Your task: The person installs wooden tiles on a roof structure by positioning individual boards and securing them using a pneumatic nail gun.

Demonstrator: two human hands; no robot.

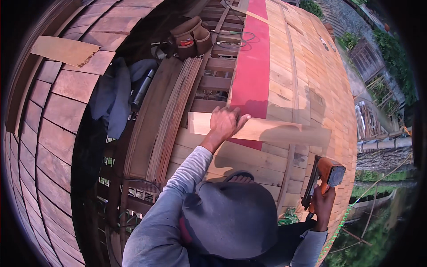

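Observation:
My left hand (pixel 226 123) lies across a pale wooden shingle (pixel 271 130), its fingers curled over the far edge. The shingle sits crosswise, partly over a strip of red underlayment (pixel 251 58) and partly over fitted shingles. Its right part is in shadow. On the right, my right hand (pixel 323 202) is wrapped round the handle of an orange and black nail gun (pixel 330 172). The nail gun is apart from the shingle, above the shingled surface. Below my left hand, a foot in a dark sandal (pixel 241 176) rests on the shingles.
Rows of light shingles (pixel 307 80) slope to the right. A brown tool pouch (pixel 192 38) and a stack of long boards (pixel 171 120) lie by open battens (pixel 220 83). Darker shingles (pixel 66 120) cover the left side. A green coiled hose (pixel 340 227) runs along the right edge.

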